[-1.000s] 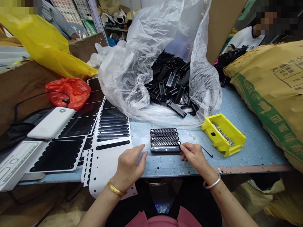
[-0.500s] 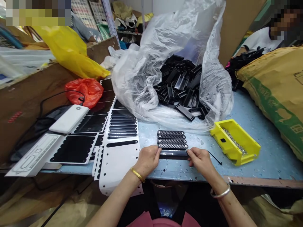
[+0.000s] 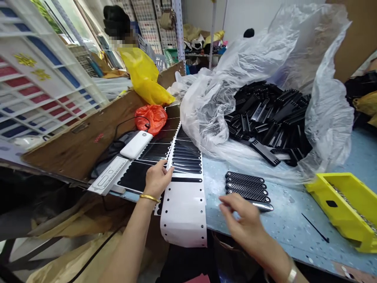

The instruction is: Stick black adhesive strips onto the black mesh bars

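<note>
My left hand (image 3: 157, 180) is over the left edge of a white sheet (image 3: 184, 208) carrying black strip stickers (image 3: 187, 157). Its thumb and forefinger are apart with nothing visible between them. My right hand (image 3: 243, 218) hovers at the near side of a row of black mesh-patterned bars (image 3: 246, 184), thumb and fingers spread. Beside that row lies a bar with a smooth glossy black top (image 3: 266, 206), partly covered by my right hand. Whether the fingers touch it, I cannot tell.
A clear plastic bag (image 3: 206, 114) spills many black plastic parts (image 3: 265, 114) at the back. On the right stand a yellow bin (image 3: 330, 212) of small metal pieces and a thin black tool (image 3: 315, 228). A white power bank (image 3: 137, 144) and red bag (image 3: 151, 118) lie left.
Both hands have let go of the glossy-topped bar. My left hand has moved left to the sticker sheets; my right hand has drawn back a little and opened. The view has turned left.
</note>
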Action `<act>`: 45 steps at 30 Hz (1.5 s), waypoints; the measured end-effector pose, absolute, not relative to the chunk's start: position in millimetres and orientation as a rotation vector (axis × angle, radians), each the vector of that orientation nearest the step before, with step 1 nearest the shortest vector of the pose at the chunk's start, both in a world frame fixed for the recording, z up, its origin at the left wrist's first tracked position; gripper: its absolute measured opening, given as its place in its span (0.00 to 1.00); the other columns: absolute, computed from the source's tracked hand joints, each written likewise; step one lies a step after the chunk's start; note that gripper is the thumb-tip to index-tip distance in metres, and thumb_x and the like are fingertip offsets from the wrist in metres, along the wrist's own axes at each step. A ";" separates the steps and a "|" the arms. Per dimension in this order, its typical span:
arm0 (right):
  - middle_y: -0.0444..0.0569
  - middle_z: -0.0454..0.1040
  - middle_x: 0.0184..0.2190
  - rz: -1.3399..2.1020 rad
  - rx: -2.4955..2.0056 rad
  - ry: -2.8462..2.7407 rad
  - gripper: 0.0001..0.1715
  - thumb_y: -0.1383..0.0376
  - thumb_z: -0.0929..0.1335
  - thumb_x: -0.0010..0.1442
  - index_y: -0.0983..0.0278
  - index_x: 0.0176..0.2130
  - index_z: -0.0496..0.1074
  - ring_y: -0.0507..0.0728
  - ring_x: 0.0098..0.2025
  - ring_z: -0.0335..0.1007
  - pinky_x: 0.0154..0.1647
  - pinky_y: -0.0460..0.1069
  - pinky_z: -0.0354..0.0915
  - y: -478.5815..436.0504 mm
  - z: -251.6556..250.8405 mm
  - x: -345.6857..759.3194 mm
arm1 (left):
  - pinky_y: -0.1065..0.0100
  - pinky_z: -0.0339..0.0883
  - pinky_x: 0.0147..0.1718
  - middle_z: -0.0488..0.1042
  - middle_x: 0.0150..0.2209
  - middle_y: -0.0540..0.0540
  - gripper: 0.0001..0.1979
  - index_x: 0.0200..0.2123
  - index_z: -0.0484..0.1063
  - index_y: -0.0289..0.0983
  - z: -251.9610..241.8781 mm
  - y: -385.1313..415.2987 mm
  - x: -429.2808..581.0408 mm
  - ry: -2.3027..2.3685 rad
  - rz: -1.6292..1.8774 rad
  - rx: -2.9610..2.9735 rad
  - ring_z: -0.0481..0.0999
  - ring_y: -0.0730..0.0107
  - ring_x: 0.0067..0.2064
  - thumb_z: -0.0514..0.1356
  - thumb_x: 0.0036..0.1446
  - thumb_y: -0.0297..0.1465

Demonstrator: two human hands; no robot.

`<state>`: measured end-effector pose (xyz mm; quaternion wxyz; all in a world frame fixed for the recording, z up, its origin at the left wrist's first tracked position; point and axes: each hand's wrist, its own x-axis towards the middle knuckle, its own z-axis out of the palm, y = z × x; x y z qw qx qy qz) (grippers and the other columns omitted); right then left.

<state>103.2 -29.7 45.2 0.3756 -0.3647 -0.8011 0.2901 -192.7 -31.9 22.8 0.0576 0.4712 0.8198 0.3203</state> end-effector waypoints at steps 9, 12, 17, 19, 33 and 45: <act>0.54 0.74 0.38 0.770 -0.875 -2.261 0.09 0.75 0.65 0.54 0.64 0.34 0.71 0.60 0.41 0.70 0.41 0.55 0.70 -20.1 -5.8 16.7 | 0.68 0.71 0.27 0.76 0.27 0.48 0.27 0.52 0.71 0.31 17.3 -61.3 -159.0 2.080 1.395 0.930 0.77 0.67 0.26 0.61 0.49 0.37; 0.56 0.74 0.40 0.746 -0.744 -2.199 0.12 0.76 0.63 0.57 0.64 0.39 0.71 0.61 0.42 0.71 0.42 0.56 0.71 -42.2 -15.3 38.3 | 0.68 0.72 0.31 0.77 0.30 0.47 0.20 0.45 0.75 0.34 21.5 -93.4 -150.9 2.237 1.406 0.988 0.78 0.67 0.29 0.61 0.50 0.37; 0.55 0.76 0.42 0.759 -0.612 -2.167 0.19 0.77 0.62 0.59 0.61 0.46 0.72 0.60 0.41 0.73 0.40 0.57 0.73 -76.9 -19.5 75.7 | 0.68 0.70 0.24 0.74 0.23 0.50 0.16 0.40 0.76 0.35 13.0 -136.9 -133.4 2.089 1.292 0.872 0.74 0.69 0.22 0.62 0.50 0.38; 0.55 0.77 0.41 0.759 -0.596 -2.149 0.20 0.77 0.63 0.59 0.61 0.48 0.72 0.60 0.40 0.74 0.40 0.57 0.73 -81.7 -17.2 84.3 | 0.70 0.68 0.19 0.71 0.20 0.53 0.18 0.41 0.76 0.34 9.3 -140.8 -124.9 2.033 1.263 0.792 0.71 0.70 0.19 0.63 0.48 0.38; 0.52 0.79 0.30 0.946 -0.662 -2.119 0.10 0.72 0.66 0.56 0.63 0.34 0.78 0.57 0.32 0.76 0.32 0.51 0.73 -73.4 0.3 93.3 | 0.76 0.57 0.18 0.67 0.16 0.55 0.12 0.28 0.74 0.34 29.7 -98.7 -102.7 1.555 1.499 0.509 0.64 0.78 0.18 0.67 0.42 0.36; 0.48 0.71 0.26 0.889 -0.861 -2.083 0.09 0.66 0.64 0.62 0.65 0.37 0.74 0.54 0.27 0.67 0.27 0.48 0.64 -47.5 27.3 31.2 | 0.73 0.63 0.27 0.74 0.23 0.50 0.07 0.25 0.76 0.35 47.6 -113.5 -86.8 1.681 1.482 0.866 0.69 0.73 0.26 0.62 0.50 0.32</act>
